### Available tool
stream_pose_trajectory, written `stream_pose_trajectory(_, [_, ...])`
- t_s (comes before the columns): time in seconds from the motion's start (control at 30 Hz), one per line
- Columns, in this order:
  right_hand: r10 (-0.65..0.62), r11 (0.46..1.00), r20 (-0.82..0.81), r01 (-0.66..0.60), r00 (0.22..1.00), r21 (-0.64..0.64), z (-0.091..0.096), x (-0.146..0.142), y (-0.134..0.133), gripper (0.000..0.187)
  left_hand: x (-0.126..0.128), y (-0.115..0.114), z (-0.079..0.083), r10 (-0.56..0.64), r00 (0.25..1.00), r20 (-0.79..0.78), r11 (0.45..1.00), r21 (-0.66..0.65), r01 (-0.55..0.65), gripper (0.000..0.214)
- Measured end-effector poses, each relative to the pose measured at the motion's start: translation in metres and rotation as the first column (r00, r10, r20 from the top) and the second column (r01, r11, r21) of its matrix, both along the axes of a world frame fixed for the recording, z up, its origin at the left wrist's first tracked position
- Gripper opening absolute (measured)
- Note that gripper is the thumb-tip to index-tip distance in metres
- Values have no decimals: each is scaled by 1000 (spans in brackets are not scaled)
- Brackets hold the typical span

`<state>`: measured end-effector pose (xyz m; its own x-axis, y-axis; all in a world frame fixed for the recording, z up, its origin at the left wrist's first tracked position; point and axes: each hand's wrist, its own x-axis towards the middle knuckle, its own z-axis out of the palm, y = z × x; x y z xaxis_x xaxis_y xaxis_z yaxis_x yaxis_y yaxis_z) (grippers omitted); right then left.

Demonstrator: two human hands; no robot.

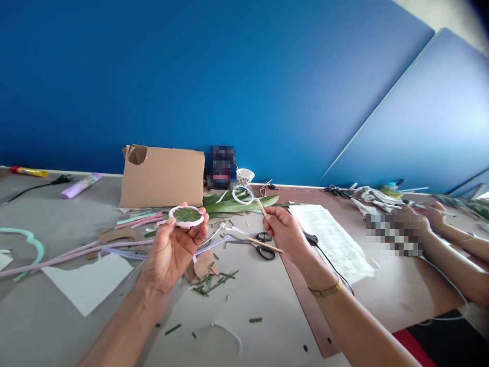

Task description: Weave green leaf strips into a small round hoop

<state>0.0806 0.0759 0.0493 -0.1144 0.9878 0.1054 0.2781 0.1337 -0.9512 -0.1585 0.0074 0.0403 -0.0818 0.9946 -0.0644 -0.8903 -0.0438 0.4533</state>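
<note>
My left hand (171, 250) is raised above the table, palm up, its fingers closed round a small white ring filled with woven green leaf strips (186, 215). My right hand (287, 232) is closed on a thin wooden stick (265, 244) that pokes out above and below the fist. A gold bracelet (325, 291) sits on my right wrist. Black-handled scissors (263, 250) lie on the table just below the right hand. Long green leaves (237, 205) and a second white ring (243, 195) lie behind the hands.
A cardboard piece (162, 176) stands at the back. Pastel paper strips (114, 244), white paper (89, 283) and leaf scraps (212, 283) litter the grey table. A printed sheet (332, 239) lies on a brown board. Another person's arms (451, 250) rest at the right.
</note>
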Motion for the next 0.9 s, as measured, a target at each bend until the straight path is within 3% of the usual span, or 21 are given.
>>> stream_pose_trajectory(0.23, [21,995,-247,-44,969,-90,4,-30,3,17,-4,3,3,49,999,-19,999,-11,-49,22])
stream_pose_trajectory(0.37, [90,968,-418,-178,904,-176,10,-48,-9,19,-6,3,3,66,997,-33,998,11,-66,23])
stream_pose_trajectory(0.53, [193,828,-573,-445,796,-340,8,-79,-34,27,2,0,-1,75,987,-145,996,60,-67,30])
stream_pose_trajectory(0.6, [167,736,-705,-563,690,-376,7,-88,-41,29,7,-1,-1,98,974,-206,992,102,-78,34])
stream_pose_trajectory(0.67, [130,685,-784,-627,607,-371,7,-95,-45,31,11,-3,-2,118,958,-262,989,120,-89,40])
stream_pose_trajectory(0.77, [95,698,-805,-616,585,-366,9,-99,-46,31,15,-4,-4,135,943,-305,989,106,-108,45])
stream_pose_trajectory(0.9, [31,727,-771,-543,637,-420,7,-99,-43,29,18,-5,-9,95,933,-346,991,119,-57,41])
